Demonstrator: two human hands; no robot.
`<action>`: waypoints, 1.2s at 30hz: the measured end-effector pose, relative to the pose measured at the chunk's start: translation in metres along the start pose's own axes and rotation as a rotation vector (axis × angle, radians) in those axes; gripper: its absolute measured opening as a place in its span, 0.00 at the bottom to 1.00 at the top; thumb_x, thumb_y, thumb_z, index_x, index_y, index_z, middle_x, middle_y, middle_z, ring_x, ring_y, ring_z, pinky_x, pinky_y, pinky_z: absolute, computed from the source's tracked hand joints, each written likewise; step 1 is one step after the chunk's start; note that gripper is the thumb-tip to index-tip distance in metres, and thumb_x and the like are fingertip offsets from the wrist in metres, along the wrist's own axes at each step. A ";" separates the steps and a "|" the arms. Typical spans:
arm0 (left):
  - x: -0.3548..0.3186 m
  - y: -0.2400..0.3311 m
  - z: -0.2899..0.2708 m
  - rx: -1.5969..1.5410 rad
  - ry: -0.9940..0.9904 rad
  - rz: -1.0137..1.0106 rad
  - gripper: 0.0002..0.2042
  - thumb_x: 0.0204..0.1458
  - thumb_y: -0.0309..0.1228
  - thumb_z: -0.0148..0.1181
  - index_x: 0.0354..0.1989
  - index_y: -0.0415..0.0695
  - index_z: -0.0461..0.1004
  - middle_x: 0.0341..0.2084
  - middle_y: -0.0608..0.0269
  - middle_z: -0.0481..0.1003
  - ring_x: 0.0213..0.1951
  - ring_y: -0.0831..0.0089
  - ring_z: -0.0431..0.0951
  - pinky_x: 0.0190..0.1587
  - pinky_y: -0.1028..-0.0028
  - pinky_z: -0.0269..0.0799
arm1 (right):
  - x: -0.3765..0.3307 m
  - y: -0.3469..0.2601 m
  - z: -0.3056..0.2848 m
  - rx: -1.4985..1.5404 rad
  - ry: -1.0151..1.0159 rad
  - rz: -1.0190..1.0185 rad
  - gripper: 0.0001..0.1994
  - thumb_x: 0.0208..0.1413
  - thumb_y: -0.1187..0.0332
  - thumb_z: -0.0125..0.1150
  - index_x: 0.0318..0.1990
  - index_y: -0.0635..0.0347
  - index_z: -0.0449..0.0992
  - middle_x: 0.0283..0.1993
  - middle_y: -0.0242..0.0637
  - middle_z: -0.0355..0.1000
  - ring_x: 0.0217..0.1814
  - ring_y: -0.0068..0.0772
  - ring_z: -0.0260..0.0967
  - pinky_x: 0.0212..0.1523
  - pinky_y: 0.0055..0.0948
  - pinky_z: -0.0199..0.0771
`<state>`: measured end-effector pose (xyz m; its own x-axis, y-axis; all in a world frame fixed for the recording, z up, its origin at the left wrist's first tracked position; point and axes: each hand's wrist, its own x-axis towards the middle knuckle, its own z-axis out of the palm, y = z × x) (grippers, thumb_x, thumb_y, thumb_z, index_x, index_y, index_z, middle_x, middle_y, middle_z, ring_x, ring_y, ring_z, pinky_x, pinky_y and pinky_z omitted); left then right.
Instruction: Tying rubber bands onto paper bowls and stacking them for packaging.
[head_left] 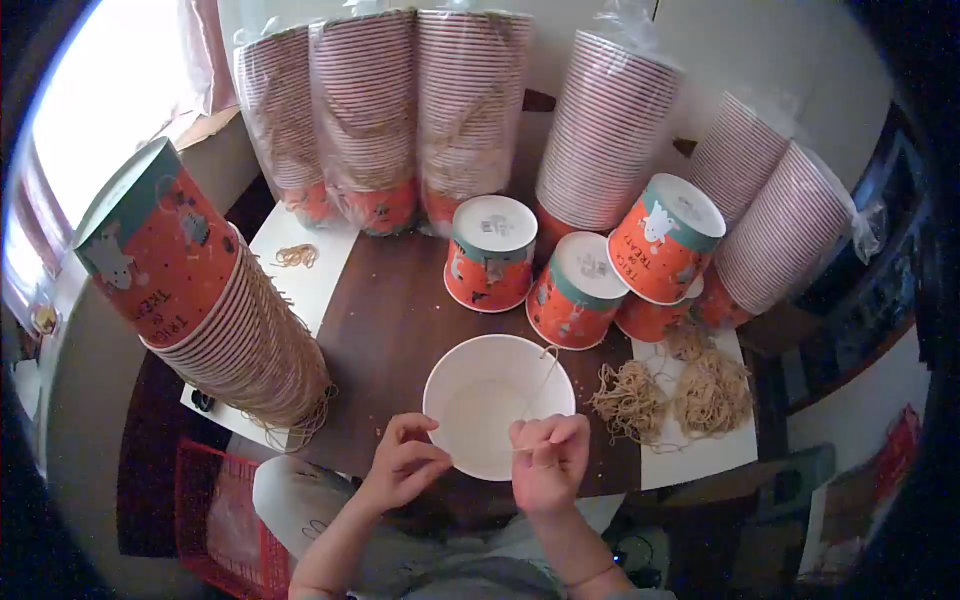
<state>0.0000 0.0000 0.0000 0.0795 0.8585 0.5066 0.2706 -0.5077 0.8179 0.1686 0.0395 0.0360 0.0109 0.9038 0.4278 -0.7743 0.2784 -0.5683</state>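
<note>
A white paper bucket (470,370) stands mouth up on the table in front of me. A thin tan cord (550,360) passes through its rim at the upper right and runs down inside toward my right hand (550,465). That hand is closed on the cord over the bucket's near right rim. My left hand (408,465) is at the near left rim, its thumb and fingertips brought together in a pinch. Whatever is between those fingertips is too fine to make out. Loose piles of tan cord (712,392) lie to the right.
A leaning stack of orange buckets (235,320) with cords hanging down stands at left. Upturned orange and green buckets (490,255) sit beyond the white one. Tall bagged stacks (475,110) line the back. A red plastic crate (225,520) is below the table at left.
</note>
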 end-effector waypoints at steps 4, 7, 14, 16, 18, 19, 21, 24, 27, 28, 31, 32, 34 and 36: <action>0.004 0.002 0.000 -0.019 0.009 0.003 0.07 0.39 0.22 0.61 0.29 0.46 0.74 0.42 0.62 0.61 0.34 0.75 0.63 0.36 0.77 0.61 | 0.004 -0.001 0.002 0.008 -0.004 -0.019 0.10 0.48 0.73 0.57 0.31 0.56 0.59 0.26 0.33 0.62 0.26 0.25 0.56 0.29 0.28 0.57; 0.006 0.002 -0.001 0.003 0.003 0.006 0.07 0.39 0.22 0.61 0.28 0.46 0.74 0.42 0.62 0.61 0.33 0.75 0.63 0.36 0.77 0.61 | 0.006 -0.001 0.002 0.022 -0.012 -0.025 0.10 0.48 0.73 0.57 0.31 0.56 0.59 0.25 0.32 0.62 0.25 0.25 0.56 0.29 0.28 0.56; 0.005 -0.001 -0.001 0.041 0.008 0.021 0.07 0.39 0.23 0.62 0.28 0.47 0.74 0.42 0.63 0.62 0.32 0.75 0.63 0.35 0.78 0.61 | 0.007 -0.001 0.001 0.029 -0.029 -0.028 0.09 0.49 0.72 0.56 0.32 0.55 0.60 0.24 0.31 0.61 0.23 0.24 0.54 0.27 0.28 0.55; 0.005 0.000 -0.001 0.039 0.008 0.018 0.07 0.39 0.23 0.62 0.28 0.47 0.74 0.42 0.63 0.62 0.32 0.75 0.63 0.35 0.78 0.61 | 0.006 -0.001 0.000 0.027 -0.031 -0.029 0.09 0.49 0.73 0.56 0.32 0.55 0.60 0.24 0.31 0.61 0.23 0.24 0.54 0.27 0.28 0.54; 0.005 0.000 -0.001 0.038 0.008 0.014 0.07 0.39 0.23 0.62 0.28 0.47 0.74 0.42 0.63 0.62 0.33 0.75 0.63 0.35 0.78 0.61 | 0.006 -0.001 0.000 0.024 -0.033 -0.029 0.09 0.49 0.73 0.56 0.32 0.55 0.60 0.24 0.31 0.61 0.23 0.24 0.54 0.27 0.28 0.54; 0.005 0.001 -0.001 0.040 0.005 0.016 0.07 0.39 0.23 0.62 0.28 0.47 0.74 0.42 0.63 0.62 0.33 0.75 0.62 0.35 0.77 0.61 | 0.006 -0.002 0.001 0.015 -0.029 -0.031 0.09 0.49 0.73 0.56 0.32 0.55 0.60 0.24 0.31 0.61 0.23 0.24 0.54 0.27 0.27 0.54; 0.005 0.001 -0.001 0.041 0.002 0.017 0.07 0.39 0.23 0.62 0.28 0.47 0.74 0.42 0.63 0.62 0.33 0.75 0.62 0.36 0.77 0.61 | 0.006 -0.002 0.001 0.006 -0.024 -0.033 0.09 0.49 0.73 0.56 0.32 0.55 0.60 0.24 0.31 0.60 0.22 0.24 0.54 0.27 0.27 0.54; 0.006 0.001 -0.001 0.040 0.001 0.007 0.07 0.39 0.23 0.62 0.28 0.48 0.74 0.42 0.64 0.62 0.33 0.75 0.62 0.36 0.77 0.61 | 0.006 -0.001 0.000 0.000 -0.026 -0.041 0.09 0.49 0.74 0.56 0.32 0.55 0.59 0.23 0.31 0.60 0.22 0.24 0.53 0.27 0.28 0.54; 0.007 0.002 0.000 0.043 -0.002 0.020 0.07 0.39 0.23 0.62 0.28 0.48 0.74 0.42 0.63 0.61 0.33 0.75 0.62 0.35 0.77 0.60 | 0.007 -0.002 -0.002 0.004 -0.043 -0.053 0.09 0.48 0.74 0.55 0.32 0.55 0.59 0.22 0.30 0.60 0.21 0.24 0.53 0.27 0.28 0.53; 0.007 0.002 0.000 0.050 -0.004 0.024 0.07 0.39 0.23 0.61 0.28 0.48 0.74 0.42 0.63 0.61 0.33 0.75 0.62 0.35 0.77 0.60 | 0.006 -0.001 -0.003 0.023 -0.046 -0.055 0.09 0.48 0.73 0.56 0.31 0.55 0.59 0.22 0.29 0.60 0.21 0.24 0.53 0.27 0.29 0.53; 0.007 0.002 0.001 0.037 -0.002 0.011 0.07 0.39 0.23 0.61 0.28 0.48 0.74 0.42 0.63 0.61 0.34 0.75 0.62 0.35 0.77 0.60 | 0.006 -0.004 0.000 0.021 -0.044 -0.032 0.11 0.48 0.69 0.57 0.30 0.53 0.58 0.21 0.26 0.58 0.20 0.22 0.51 0.27 0.28 0.50; 0.006 0.003 0.001 0.017 0.001 -0.006 0.08 0.39 0.22 0.61 0.29 0.48 0.74 0.42 0.63 0.61 0.34 0.75 0.62 0.35 0.77 0.60 | 0.006 -0.005 0.002 -0.002 -0.040 -0.009 0.12 0.48 0.66 0.58 0.29 0.51 0.57 0.19 0.24 0.57 0.19 0.20 0.49 0.27 0.27 0.46; 0.006 0.002 0.001 0.036 0.002 0.009 0.08 0.39 0.22 0.61 0.29 0.48 0.74 0.42 0.63 0.61 0.34 0.75 0.62 0.35 0.78 0.60 | 0.005 -0.005 0.002 0.019 -0.056 -0.013 0.12 0.48 0.66 0.58 0.29 0.51 0.57 0.19 0.24 0.57 0.19 0.20 0.49 0.27 0.27 0.47; 0.005 0.000 0.001 0.055 0.004 0.021 0.07 0.40 0.22 0.61 0.29 0.48 0.74 0.42 0.63 0.61 0.34 0.75 0.62 0.35 0.78 0.60 | 0.003 -0.005 0.002 0.040 -0.072 -0.015 0.12 0.47 0.67 0.58 0.29 0.51 0.58 0.19 0.25 0.57 0.19 0.21 0.49 0.27 0.27 0.47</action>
<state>0.0013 0.0044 0.0022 0.0822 0.8475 0.5243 0.3210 -0.5206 0.7912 0.1716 0.0399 0.0414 -0.0210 0.8736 0.4863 -0.7992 0.2776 -0.5332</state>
